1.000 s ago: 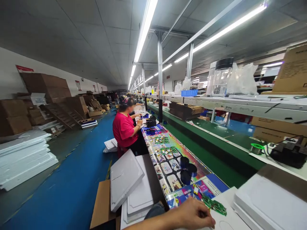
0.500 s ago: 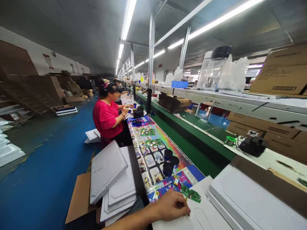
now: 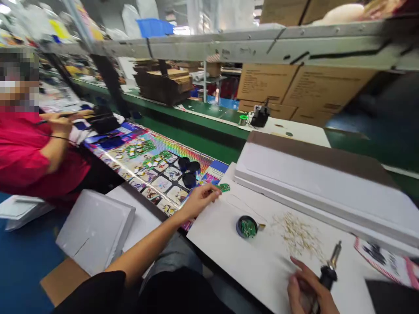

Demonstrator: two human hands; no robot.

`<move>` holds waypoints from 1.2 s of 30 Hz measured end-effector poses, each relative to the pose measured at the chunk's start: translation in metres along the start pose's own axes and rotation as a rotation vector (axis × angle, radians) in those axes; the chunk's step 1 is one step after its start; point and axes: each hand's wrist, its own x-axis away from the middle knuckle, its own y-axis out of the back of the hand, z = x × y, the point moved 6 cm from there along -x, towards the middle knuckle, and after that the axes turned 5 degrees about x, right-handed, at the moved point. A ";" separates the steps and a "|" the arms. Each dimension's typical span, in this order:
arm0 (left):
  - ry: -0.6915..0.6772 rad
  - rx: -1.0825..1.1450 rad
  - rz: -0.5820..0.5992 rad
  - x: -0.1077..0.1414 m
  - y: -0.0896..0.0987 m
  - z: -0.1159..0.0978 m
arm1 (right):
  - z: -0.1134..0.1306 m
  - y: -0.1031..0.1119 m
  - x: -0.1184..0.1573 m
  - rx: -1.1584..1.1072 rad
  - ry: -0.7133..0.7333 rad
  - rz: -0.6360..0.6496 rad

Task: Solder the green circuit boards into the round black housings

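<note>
My left hand reaches over the left edge of a white board, its fingers pinched beside a small green circuit board; what they hold is too small to make out. At the lower right, my right hand is curled round the handle of a soldering iron, whose tip points up and away. Between the hands stands a round black container with green boards in it. Several thin, pale golden pieces lie scattered on the white board beyond my right hand.
White foam sheets lie behind the work surface. Black round containers and green boards stand on the patterned mat. A person in red works at the left. A shelf crosses above; foam pieces sit at lower left.
The view has swung right and down, bringing my right hand with the soldering iron, the container and the golden pieces into view. My left hand is still near the green boards.
</note>
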 end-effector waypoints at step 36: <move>-0.040 -0.369 0.451 -0.075 -0.014 -0.031 | 0.035 0.003 -0.008 0.132 0.145 0.049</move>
